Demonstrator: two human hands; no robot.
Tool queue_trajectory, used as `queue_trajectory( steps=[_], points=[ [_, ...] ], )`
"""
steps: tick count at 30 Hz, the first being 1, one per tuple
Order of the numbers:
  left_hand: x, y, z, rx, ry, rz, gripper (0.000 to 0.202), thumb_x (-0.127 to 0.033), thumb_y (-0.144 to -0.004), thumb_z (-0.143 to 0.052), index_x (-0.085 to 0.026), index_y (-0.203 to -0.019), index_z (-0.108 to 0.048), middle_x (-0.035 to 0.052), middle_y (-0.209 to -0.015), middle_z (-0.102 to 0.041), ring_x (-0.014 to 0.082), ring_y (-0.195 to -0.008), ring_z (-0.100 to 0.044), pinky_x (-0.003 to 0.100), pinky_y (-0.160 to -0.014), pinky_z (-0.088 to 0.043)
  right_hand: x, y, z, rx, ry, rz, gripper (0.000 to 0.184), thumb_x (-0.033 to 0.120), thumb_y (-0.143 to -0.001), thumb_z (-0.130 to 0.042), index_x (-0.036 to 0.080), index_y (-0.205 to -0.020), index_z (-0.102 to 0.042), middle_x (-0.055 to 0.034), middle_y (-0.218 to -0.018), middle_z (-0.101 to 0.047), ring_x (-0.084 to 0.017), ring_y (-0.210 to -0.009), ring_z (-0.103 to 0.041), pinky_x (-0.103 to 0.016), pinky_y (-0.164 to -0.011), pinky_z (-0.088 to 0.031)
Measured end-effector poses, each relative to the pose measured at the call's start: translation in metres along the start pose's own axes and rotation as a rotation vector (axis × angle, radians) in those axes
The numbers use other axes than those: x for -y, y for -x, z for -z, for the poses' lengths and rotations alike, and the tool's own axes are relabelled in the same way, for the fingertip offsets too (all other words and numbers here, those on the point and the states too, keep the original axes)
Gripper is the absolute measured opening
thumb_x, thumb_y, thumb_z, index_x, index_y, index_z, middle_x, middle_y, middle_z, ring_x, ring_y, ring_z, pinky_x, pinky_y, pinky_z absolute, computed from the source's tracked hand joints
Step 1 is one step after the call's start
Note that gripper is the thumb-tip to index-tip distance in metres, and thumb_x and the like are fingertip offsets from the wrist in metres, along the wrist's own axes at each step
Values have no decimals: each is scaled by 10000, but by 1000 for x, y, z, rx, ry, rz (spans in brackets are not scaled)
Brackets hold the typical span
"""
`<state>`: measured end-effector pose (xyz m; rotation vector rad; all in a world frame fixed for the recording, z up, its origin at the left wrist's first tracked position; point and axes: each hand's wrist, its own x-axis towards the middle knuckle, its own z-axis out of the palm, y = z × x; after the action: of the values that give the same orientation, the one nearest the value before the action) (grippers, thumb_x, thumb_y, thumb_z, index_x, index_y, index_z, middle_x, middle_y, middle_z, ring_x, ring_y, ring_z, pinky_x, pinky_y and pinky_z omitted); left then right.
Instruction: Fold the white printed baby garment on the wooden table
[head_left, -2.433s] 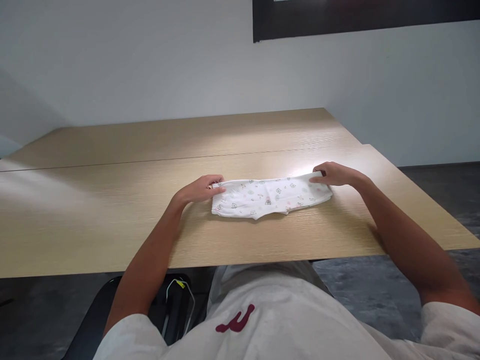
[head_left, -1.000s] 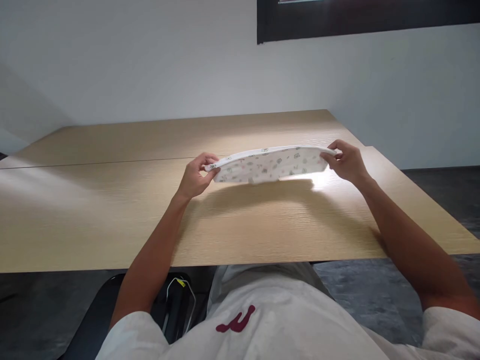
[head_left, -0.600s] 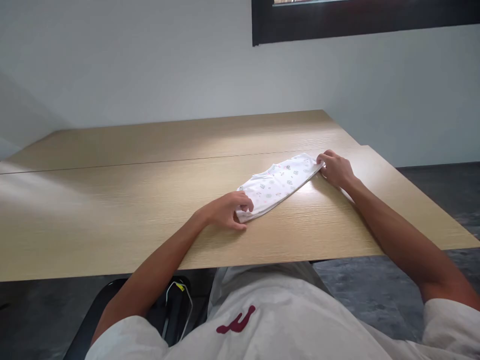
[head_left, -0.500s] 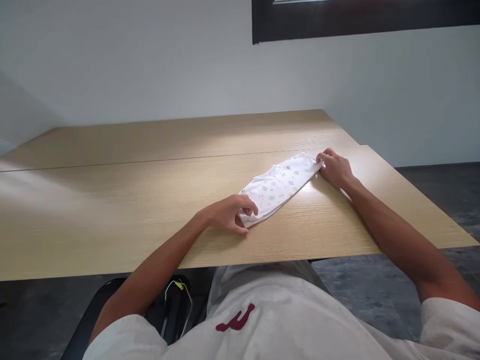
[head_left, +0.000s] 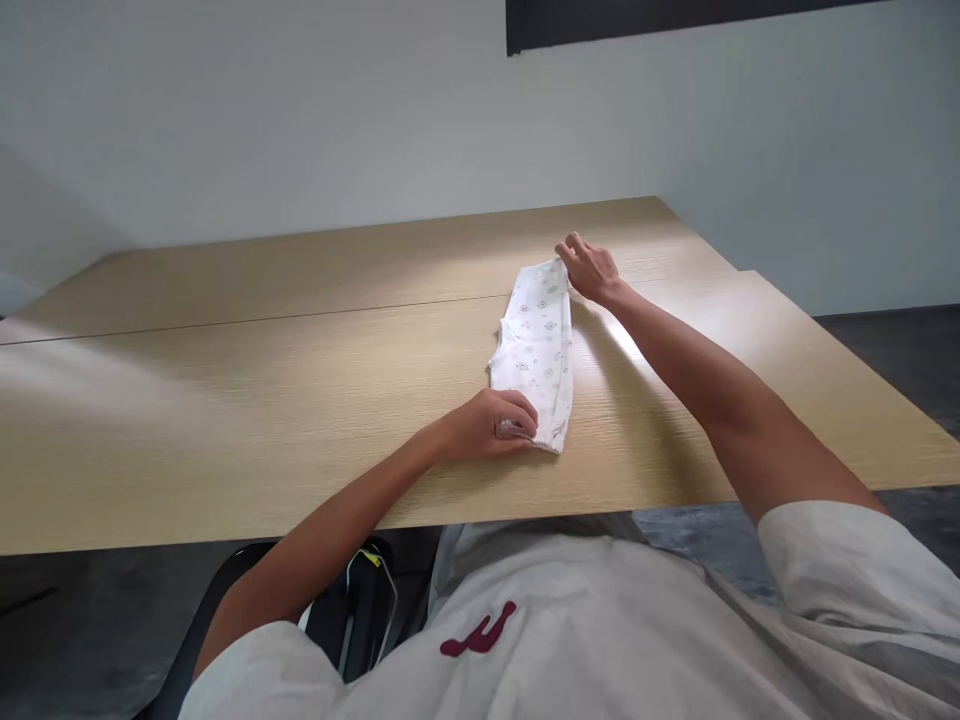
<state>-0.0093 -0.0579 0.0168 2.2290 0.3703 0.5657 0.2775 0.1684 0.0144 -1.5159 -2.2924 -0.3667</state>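
A small pair of white baby pants (head_left: 536, 340) with a pale printed pattern lies folded lengthwise on the wooden table (head_left: 300, 420). It stretches away from me, its near end close to the table's front edge. My left hand (head_left: 499, 425) is closed on the near end, thumb below and fingers curled over the cloth. At the far right corner, my right hand (head_left: 589, 270) pinches the fabric between thumb and fingers. Part of the near end is hidden under my left fingers.
A seam (head_left: 300, 317) runs across the tabletop. Behind the table stands a pale wall (head_left: 337, 110) with a dark frame (head_left: 637, 22) at the top. A black chair (head_left: 240, 575) is below the table edge at left.
The pants have swung from a slant toward the right to pointing nearly straight away from me. My right hand moved left and farther away with its end, while my left hand closed on the near end.
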Motion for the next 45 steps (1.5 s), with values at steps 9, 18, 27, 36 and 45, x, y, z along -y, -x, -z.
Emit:
queue_trajectory(
  steps=[9,18,27,36,45],
  points=[
    [11,7,28,100,-344,96,331,-412,-807,-743,-151,-1001,-685,83,-949,-647,178,-813,-587,288,-725,-459,70,132,48,-189,-408,188,148,250,-956,-490,152,-951,-600,-87,-942,-645,-141,-682,-557,-291,-572,-481],
    [2,-5,-12,-74,-400,119,158,-288,-838,-612,-147,-885,-666,49,-824,-609,147,-701,-566,266,-661,-439,136,193,102,-94,-234,671,179,330,-979,-534,170,-1000,-612,-25,-782,-646,-139,-667,-562,-287,-583,-371],
    [1,-2,-2,-4,-395,65,324,-247,-787,-632,-154,-1096,-611,70,-922,-629,189,-840,-587,290,-761,-471,114,184,102,-5,-202,791,158,154,-1018,-428,181,-974,-576,-7,-776,-650,-130,-670,-551,-277,-599,-367],
    [2,-3,-7,-68,-311,108,361,-285,-820,-627,-159,-1153,-565,45,-896,-631,163,-794,-580,297,-746,-465,124,184,97,-60,-211,848,179,144,-1005,-468,188,-1143,-572,-72,-1131,-673,-180,-949,-603,-322,-770,-458],
    [3,-3,-5,-93,-220,87,185,-295,-823,-651,-170,-952,-608,28,-828,-635,146,-756,-574,284,-713,-460,138,187,95,-102,-240,761,123,118,-968,-515,168,-1038,-603,-74,-1028,-666,-162,-816,-563,-311,-720,-420]
  ],
)
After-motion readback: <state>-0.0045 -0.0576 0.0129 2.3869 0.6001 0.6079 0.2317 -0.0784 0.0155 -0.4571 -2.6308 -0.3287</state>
